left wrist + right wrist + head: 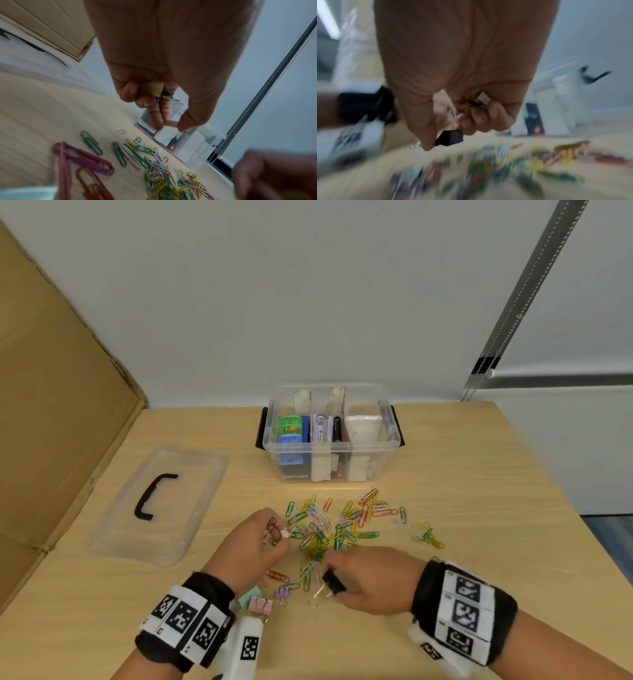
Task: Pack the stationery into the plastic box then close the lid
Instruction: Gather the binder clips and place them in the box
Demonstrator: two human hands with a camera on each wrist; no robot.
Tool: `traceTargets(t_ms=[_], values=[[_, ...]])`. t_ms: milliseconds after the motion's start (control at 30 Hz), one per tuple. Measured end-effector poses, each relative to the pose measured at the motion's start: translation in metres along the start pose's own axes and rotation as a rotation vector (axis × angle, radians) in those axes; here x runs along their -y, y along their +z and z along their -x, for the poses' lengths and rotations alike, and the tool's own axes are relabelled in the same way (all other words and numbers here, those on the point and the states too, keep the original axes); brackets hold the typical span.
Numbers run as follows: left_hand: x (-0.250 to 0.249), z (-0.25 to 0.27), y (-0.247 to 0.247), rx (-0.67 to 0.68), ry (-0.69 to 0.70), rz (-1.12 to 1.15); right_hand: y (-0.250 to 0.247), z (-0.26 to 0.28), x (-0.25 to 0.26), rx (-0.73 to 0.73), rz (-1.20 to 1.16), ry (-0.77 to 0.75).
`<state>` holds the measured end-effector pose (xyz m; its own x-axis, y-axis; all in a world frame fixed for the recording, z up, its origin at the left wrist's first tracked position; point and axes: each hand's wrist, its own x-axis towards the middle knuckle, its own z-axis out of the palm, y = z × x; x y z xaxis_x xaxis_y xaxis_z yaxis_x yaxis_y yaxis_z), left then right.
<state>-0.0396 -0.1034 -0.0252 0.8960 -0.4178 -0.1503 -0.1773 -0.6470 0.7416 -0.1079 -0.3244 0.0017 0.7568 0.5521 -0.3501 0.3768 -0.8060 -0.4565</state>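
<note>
A clear plastic box stands open at the back of the table, with erasers and pens in its compartments. Its lid, with a black handle, lies flat to the left. Several coloured paper clips are scattered in front of the box. My left hand pinches a small pink binder clip and keeps further clips curled in its palm. My right hand pinches a black binder clip low over the table, with more clips tucked in its palm.
Three more binder clips, mint, pink and purple, lie near my left wrist. A large cardboard sheet leans along the left side. A blind cord hangs at the right, past the table's edge.
</note>
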Motion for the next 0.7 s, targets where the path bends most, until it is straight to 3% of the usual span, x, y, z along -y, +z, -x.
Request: traceTargets(t_ms=[167, 333, 467, 700], values=[[-0.011, -0.007, 0.018, -0.050, 0.004, -0.079, -0.092, 0.023, -0.040, -0.312, -0.270, 0.158], [-0.023, -0.009, 0.030, -0.068, 0.000, -0.070, -0.161, -0.002, -0.078, -0.489, -0.107, 0.404], [-0.029, -0.008, 0.037, -0.061, -0.010, -0.089, -0.191, -0.044, -0.092, -0.457, 0.030, 0.537], [-0.031, -0.006, 0.038, -0.053, -0.002, -0.092, -0.201, -0.103, -0.114, -0.345, 0.183, 0.577]])
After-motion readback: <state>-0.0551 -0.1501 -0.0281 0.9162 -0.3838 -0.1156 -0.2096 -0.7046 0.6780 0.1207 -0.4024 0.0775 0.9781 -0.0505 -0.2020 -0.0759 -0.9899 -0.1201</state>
